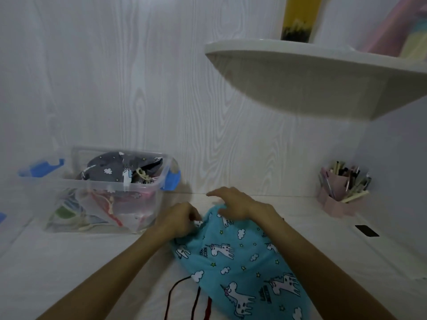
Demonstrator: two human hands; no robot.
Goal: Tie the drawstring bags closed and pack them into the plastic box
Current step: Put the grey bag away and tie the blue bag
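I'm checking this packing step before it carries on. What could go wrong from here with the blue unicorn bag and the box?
1. The left hand pinches the turquoise unicorn bag at its gathered top while the right hand lies spread over it; the gather could loosen.
2. The dark red cord trails toward the table edge and may snag a forearm.
3. The clear plastic box already looks heaped with a grey unicorn bag on top, so another may not fit.

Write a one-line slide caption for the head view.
Left hand pinches the teal unicorn bag edge, right hand rests on it, beside the plastic box holding bags.
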